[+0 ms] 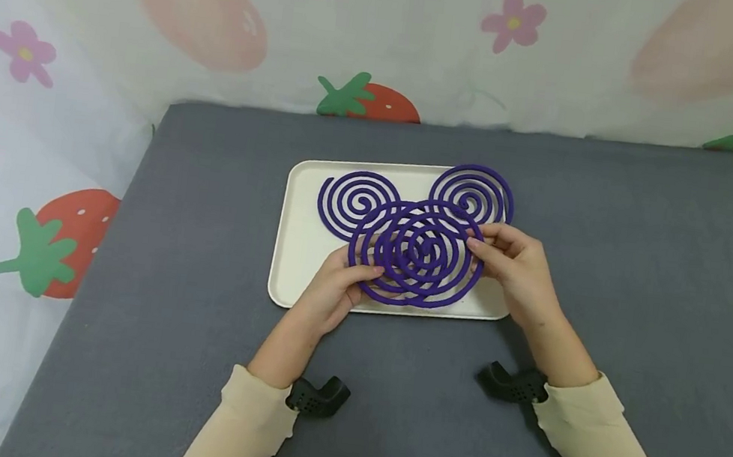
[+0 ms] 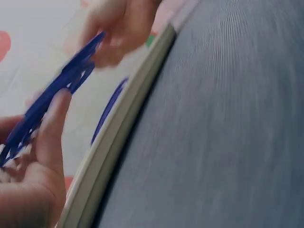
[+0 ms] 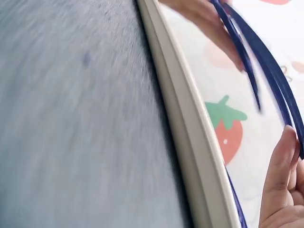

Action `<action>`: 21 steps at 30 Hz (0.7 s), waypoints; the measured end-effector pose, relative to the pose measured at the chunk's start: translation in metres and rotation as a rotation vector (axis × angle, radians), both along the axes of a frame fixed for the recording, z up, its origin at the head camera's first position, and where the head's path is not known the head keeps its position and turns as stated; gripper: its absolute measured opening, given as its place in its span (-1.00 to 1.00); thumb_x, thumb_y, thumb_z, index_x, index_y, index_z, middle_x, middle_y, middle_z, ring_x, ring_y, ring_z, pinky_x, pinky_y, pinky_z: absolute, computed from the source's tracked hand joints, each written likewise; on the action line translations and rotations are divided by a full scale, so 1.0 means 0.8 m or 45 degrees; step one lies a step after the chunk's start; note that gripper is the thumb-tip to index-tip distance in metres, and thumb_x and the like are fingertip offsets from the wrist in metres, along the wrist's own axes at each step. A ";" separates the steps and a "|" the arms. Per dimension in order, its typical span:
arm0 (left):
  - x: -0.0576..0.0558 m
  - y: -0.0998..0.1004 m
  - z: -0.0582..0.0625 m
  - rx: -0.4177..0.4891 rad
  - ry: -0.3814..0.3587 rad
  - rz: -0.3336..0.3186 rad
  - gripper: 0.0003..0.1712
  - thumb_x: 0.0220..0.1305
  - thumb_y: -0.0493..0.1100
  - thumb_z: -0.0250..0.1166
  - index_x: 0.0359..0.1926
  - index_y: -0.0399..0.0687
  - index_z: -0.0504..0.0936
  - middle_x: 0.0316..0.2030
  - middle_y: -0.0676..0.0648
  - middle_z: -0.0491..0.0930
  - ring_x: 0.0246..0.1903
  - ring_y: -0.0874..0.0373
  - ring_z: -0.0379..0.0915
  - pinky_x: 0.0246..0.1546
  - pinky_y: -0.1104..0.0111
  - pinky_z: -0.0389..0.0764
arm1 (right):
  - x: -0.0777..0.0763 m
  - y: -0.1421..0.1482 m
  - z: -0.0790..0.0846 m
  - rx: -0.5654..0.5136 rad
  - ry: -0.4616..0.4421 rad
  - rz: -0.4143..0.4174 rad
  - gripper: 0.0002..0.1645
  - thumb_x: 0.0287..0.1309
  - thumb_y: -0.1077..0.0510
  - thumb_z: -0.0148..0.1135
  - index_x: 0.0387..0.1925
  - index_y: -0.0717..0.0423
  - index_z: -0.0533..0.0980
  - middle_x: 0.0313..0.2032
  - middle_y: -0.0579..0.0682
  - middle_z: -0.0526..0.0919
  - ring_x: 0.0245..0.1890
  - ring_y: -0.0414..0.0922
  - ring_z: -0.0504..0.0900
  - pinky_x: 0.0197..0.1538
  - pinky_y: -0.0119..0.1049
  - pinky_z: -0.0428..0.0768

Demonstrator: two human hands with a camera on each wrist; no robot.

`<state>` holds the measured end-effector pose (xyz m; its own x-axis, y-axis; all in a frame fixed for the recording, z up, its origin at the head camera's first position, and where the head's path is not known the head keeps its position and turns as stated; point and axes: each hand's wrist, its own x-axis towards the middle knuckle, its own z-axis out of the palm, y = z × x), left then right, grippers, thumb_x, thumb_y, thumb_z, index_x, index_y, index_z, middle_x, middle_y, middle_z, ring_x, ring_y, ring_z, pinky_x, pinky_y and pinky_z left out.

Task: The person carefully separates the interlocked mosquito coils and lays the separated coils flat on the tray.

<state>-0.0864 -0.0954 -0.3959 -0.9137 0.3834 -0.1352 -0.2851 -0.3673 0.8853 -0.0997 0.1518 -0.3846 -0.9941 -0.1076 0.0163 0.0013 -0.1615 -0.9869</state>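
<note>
Purple spiral mosquito coils [image 1: 427,247] overlap in a bundle held above a white tray, between both hands. My left hand [image 1: 333,285] grips their left edge, thumb on top and fingers beneath. With thumb and fingers my right hand [image 1: 513,264] pinches the right edge. In the right wrist view the held coils [image 3: 270,66] are tilted and spread apart at one end; how many there are I cannot tell. One more coil [image 1: 363,202] lies at the tray's left, and another coil [image 1: 469,204] at its back right, both partly covered by the held ones.
The white tray [image 1: 290,272] has a low raised rim and lies on a grey cloth-covered table [image 1: 202,240]. Behind and to the left hangs a pale curtain [image 1: 395,36] with fruit and flower prints. Each wrist wears a black camera mount [image 1: 320,397].
</note>
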 end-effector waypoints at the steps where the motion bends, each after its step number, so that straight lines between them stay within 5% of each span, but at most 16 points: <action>1: 0.000 -0.005 0.001 -0.036 -0.004 -0.017 -0.54 0.23 -0.49 0.01 0.18 -0.38 0.28 -0.19 -0.06 0.59 -0.19 0.17 0.59 -0.13 0.29 0.61 | 0.002 0.005 0.000 0.012 -0.005 -0.006 -0.85 0.21 0.34 0.17 -0.29 0.06 0.59 -0.45 -0.09 0.59 -0.55 -0.23 0.54 -0.47 -0.43 0.59; 10: 0.000 -0.063 0.008 -0.390 -0.046 -0.144 -0.42 0.32 -0.46 0.03 0.31 -0.42 0.05 0.08 -0.45 0.38 -0.18 0.09 0.60 -0.20 0.25 0.62 | 0.012 0.044 0.002 0.242 -0.126 -0.002 -0.96 0.22 0.25 0.20 -0.30 0.12 0.57 -0.49 -0.11 0.59 -0.56 -0.24 0.55 -0.47 -0.40 0.59; 16: -0.007 -0.084 0.013 -0.556 -0.099 -0.194 -0.51 0.32 -0.44 0.08 0.20 -0.58 0.19 -0.11 -0.34 0.54 -0.32 0.17 0.64 -0.29 0.38 0.63 | 0.012 0.054 0.003 0.349 -0.250 0.067 -0.90 0.23 0.20 0.21 -0.27 0.16 0.57 -0.46 -0.16 0.63 -0.51 -0.25 0.56 -0.43 -0.37 0.61; 21: -0.016 -0.087 0.016 -0.795 -0.072 -0.168 -0.61 0.27 -0.41 0.17 0.05 -0.59 0.35 -0.30 -0.27 0.63 -0.44 0.19 0.63 -0.41 0.41 0.64 | 0.012 0.058 0.007 0.470 -0.238 0.108 -0.65 0.27 0.19 0.16 -0.09 0.46 0.49 -0.43 -0.20 0.62 -0.47 -0.28 0.56 -0.39 -0.38 0.62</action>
